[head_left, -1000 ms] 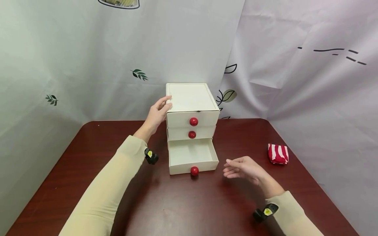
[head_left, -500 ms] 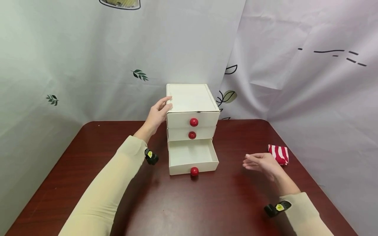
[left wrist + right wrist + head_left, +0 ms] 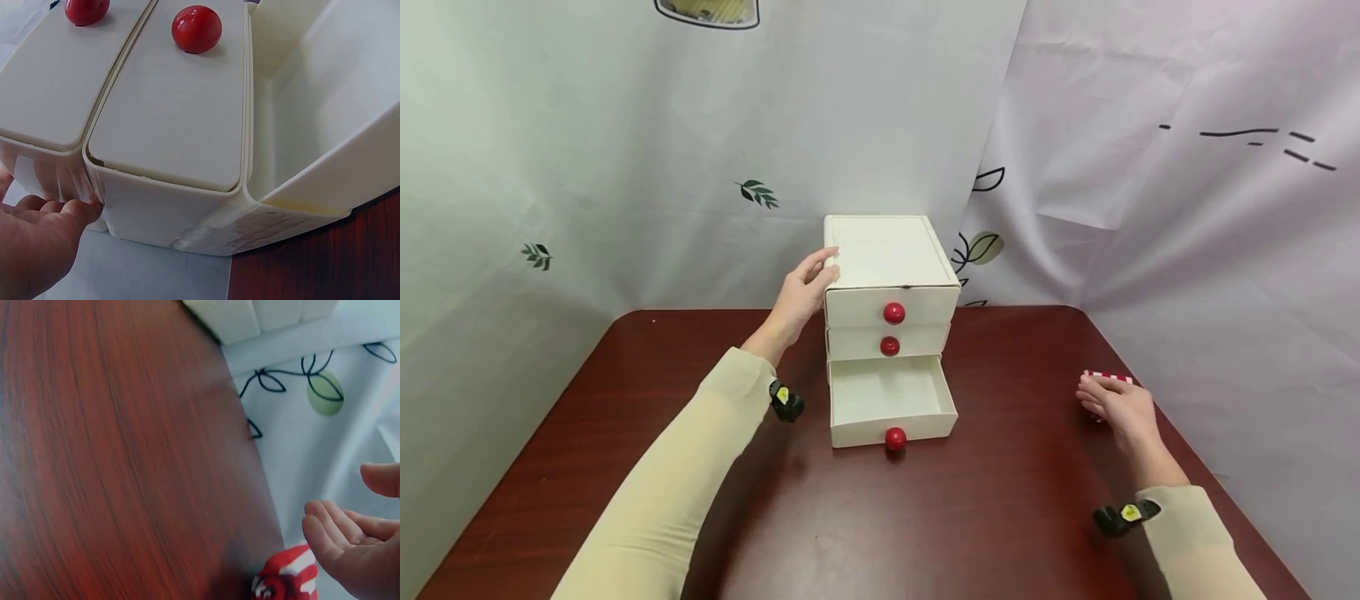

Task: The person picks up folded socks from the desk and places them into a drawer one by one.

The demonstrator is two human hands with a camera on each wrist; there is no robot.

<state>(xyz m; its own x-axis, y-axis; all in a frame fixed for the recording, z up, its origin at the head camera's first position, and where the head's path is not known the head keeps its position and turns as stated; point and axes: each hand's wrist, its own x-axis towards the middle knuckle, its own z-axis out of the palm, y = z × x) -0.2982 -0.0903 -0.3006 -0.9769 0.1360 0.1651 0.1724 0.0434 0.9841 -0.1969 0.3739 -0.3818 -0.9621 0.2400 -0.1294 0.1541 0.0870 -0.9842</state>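
Observation:
A white three-drawer unit stands at the back middle of the table, with its bottom drawer pulled out and nothing visible in it. My left hand rests against the unit's upper left side, fingertips at the top edge; in the left wrist view, its fingers touch the side wall. At the table's right, my right hand hovers over a red-and-white striped folded cloth, hiding most of it. In the right wrist view, the fingers are extended beside the cloth, the thumb apart from them.
Red round knobs stick out from the drawer fronts. The dark red-brown table meets a pale printed curtain at its back and sides. The right table edge lies close to my right hand.
My right hand has moved right, from beside the open bottom drawer to over the striped cloth. My left hand keeps its place on the unit, and the drawer has not moved.

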